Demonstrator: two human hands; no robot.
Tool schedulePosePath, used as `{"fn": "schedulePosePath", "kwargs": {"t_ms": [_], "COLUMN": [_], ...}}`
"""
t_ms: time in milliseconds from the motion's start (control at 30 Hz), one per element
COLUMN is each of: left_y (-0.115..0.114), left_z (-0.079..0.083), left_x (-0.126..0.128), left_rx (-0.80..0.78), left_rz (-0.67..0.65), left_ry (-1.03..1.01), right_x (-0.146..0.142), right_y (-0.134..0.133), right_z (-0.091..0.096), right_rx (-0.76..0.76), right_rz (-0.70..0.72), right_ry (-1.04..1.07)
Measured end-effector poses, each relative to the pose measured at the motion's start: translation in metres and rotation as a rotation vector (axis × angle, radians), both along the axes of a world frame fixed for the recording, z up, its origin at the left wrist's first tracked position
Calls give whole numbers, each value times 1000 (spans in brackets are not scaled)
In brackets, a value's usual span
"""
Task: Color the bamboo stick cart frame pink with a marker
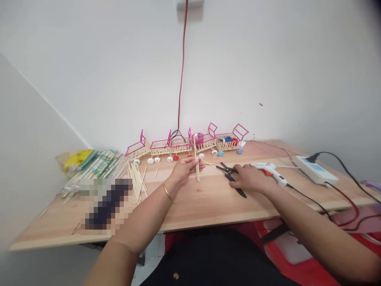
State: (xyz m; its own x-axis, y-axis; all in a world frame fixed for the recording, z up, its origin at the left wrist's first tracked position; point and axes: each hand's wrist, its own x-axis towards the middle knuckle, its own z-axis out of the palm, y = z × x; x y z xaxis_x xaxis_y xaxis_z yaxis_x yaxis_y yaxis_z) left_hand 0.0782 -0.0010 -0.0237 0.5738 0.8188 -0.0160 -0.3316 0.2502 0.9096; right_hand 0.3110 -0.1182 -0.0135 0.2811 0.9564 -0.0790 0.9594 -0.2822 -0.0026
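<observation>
My left hand (185, 169) is closed around a thin wooden stick (196, 158) held upright over the wooden table (190, 206). To its right, my right hand (248, 177) rests on the table and grips the black cutting pliers (230, 176), whose jaws point left toward the stick. A white hot glue gun (272, 171) lies just right of that hand. Behind both hands stands a row of small stick carts with pink frames (186, 143) along the wall, with bottle caps as wheels.
A pile of loose sticks (137, 176) and packets of chopsticks (99, 167) lie at the left, beside a yellow bag (77, 157). A white power strip (316, 169) with cables sits at the right. A red and black cable (181, 67) hangs down the wall.
</observation>
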Motion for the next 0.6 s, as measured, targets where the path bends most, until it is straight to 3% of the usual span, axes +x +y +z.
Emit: {"fn": "schedulePosePath", "kwargs": {"t_ms": [133, 300, 433, 600], "left_y": [0, 0, -3, -5], "left_z": [0, -4, -7, -7], "left_x": [-3, -4, -3, -1], "left_rx": [25, 30, 26, 16], "left_rz": [-72, -158, -205, -222], "left_ry": [39, 59, 53, 62], "right_x": [-6, -1, 3, -1], "right_y": [-4, -18, -21, -10], "right_z": [-7, -24, -27, -19], "right_rx": [55, 235, 351, 359], "right_rz": [48, 118, 120, 149], "right_ry": [-36, -2, 197, 538]}}
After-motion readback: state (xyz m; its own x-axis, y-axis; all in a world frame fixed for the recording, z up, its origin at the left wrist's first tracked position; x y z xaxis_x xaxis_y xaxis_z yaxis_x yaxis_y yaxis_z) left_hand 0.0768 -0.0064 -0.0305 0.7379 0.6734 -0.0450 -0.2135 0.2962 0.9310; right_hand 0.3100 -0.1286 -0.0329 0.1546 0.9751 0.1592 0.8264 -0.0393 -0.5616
